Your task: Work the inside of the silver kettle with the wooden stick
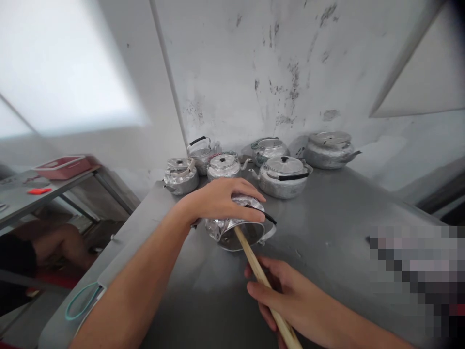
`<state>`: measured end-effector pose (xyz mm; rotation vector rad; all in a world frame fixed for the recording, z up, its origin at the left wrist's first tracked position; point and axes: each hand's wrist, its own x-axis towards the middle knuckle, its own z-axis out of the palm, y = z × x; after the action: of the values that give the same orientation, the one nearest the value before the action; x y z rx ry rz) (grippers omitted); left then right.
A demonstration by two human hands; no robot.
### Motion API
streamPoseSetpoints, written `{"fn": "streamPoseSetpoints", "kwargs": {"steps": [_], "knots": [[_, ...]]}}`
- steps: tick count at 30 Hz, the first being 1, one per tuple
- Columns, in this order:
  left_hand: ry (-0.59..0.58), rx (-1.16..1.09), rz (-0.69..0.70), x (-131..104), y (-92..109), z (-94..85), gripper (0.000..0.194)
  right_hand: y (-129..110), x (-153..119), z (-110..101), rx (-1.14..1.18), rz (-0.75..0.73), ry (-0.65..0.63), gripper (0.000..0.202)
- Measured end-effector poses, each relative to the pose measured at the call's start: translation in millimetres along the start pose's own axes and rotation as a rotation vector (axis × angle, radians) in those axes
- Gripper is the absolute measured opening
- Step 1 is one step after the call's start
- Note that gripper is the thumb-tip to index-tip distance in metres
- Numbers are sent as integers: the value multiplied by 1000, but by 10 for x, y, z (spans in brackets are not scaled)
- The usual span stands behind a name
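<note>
In the head view a dented aluminium kettle (221, 226) lies tipped on the grey table, its lidless mouth facing me. My left hand (225, 199) is laid over its upper side, thumb and fingers spread around the body and holding it. The kettle's black-gripped handle hangs to the right of its mouth. A pale wooden stick (257, 269) is wrapped in the fingers of my right hand (285, 293). The stick's far end reaches into the kettle's mouth, where its tip is hidden.
Several more aluminium kettles stand along the wall, including a lidded one (283, 182) and a larger one (329, 152). At left, another table holds a red basket (63, 167) and an orange object (39, 191). A seated person's leg (61, 242) shows below. A teal loop (82, 303) lies at the near-left edge.
</note>
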<state>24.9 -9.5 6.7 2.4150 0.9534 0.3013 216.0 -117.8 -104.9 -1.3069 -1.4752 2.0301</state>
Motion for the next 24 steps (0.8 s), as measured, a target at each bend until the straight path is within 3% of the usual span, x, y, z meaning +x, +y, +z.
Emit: {"fn": "streamPoseSetpoints", "kwargs": {"steps": [5,12,19,24], "knots": [[3,2,9,-16,-10,5,48,21,48,4,2,-25,2,11],[3,-46,-11,-12,-43,12,53,8,111,9,84,-77,-55,18],[-14,-60,1,-3,-91,-8,48,-52,262,237,163,-105,31,21],[-6,-79,12,6,-107,-12,46,38,332,295,172,-116,66,21]]}}
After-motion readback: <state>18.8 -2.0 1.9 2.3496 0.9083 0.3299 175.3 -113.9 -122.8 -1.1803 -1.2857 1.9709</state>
